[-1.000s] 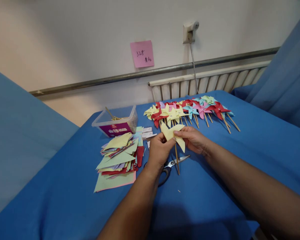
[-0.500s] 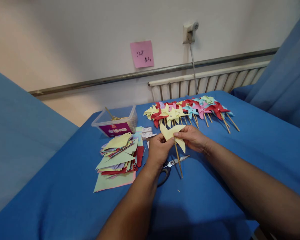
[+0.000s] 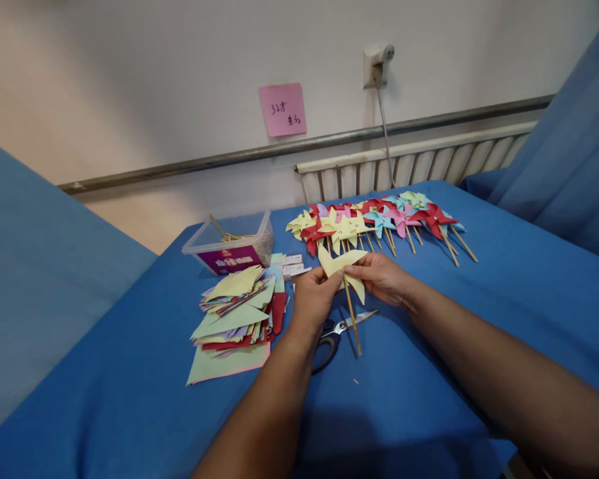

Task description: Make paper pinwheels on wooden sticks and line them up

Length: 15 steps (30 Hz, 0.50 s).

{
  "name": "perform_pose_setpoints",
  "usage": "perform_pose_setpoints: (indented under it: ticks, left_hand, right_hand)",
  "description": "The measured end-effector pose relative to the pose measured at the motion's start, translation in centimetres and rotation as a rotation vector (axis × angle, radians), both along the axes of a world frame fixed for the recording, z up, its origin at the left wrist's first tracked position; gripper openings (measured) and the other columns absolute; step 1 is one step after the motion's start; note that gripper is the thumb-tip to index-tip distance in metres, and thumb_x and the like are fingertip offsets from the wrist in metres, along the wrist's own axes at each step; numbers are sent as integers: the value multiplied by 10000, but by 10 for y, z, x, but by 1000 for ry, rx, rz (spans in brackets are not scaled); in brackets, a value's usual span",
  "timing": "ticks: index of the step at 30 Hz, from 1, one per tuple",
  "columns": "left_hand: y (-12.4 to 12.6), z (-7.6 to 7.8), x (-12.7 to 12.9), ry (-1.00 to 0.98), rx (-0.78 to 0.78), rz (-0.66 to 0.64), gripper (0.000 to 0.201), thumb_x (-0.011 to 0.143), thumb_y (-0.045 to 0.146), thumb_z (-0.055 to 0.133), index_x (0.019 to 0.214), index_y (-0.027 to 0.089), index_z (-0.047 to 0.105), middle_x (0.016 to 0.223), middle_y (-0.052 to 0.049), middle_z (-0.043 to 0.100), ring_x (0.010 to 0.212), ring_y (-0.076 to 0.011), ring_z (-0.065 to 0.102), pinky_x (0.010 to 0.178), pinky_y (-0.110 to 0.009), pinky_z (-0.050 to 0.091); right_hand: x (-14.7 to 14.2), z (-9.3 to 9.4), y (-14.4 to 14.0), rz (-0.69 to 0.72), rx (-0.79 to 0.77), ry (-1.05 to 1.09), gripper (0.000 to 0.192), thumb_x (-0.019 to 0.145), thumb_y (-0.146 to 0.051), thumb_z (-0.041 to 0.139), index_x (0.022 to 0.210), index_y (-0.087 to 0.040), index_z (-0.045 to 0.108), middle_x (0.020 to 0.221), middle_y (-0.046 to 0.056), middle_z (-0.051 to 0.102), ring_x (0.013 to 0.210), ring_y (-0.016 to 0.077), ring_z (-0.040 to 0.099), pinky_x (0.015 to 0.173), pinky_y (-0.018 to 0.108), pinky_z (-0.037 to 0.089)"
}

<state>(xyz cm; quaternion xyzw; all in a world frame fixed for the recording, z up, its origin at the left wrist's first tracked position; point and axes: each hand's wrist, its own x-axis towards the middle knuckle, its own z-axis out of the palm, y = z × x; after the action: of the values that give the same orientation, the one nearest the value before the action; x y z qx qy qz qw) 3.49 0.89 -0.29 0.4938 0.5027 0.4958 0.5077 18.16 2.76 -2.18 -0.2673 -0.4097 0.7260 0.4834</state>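
Observation:
Between my two hands is a pale yellow paper pinwheel [image 3: 333, 261] on a thin wooden stick [image 3: 351, 313] that slants down toward me. My left hand [image 3: 315, 293] is closed on the pinwheel's left side, its thumb near the top of the stick. My right hand [image 3: 383, 276] pinches the paper from the right, thumb on top close to the centre. The fingers behind the paper are hidden. Just below the hands lie scissors [image 3: 335, 334] with dark handles, blades partly apart, the stick crossing above them.
Finished pinwheels [image 3: 379, 223] in several colours lie in rows at the back. On the left are stacked coloured paper pieces [image 3: 237, 313] and a clear plastic box [image 3: 229, 243] of sticks. Small white boxes [image 3: 292, 266] sit beside the stack. Blue cloth [image 3: 409, 412] covers the table.
Both hands and the pinwheel have shifted very slightly left. The grip looks the same, and nothing has been let go.

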Motion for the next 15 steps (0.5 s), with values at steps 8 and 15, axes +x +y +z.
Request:
perform_pose_setpoints:
  ticks: [8, 15]
  left_hand:
    - [0, 0, 1, -64, -42, 2, 389, 563, 418, 799, 814, 125, 749, 747, -61, 713, 604, -147, 606, 585, -259, 474]
    - [1, -1, 0, -64, -25, -7, 393, 576, 395, 791, 846, 113, 744, 746, -52, 713, 614, -139, 589, 589, -248, 456]
  right_hand:
    - [-2, 1, -2, -18, -19, -10, 264, 658, -267, 814, 877, -148, 726, 828, 70, 749, 694, 159, 682, 739, 304, 533]
    - [-2, -2, -1, -17, -7, -2, 274, 656, -269, 816, 883, -147, 723, 846, 64, 750, 707, 155, 680, 753, 300, 526]
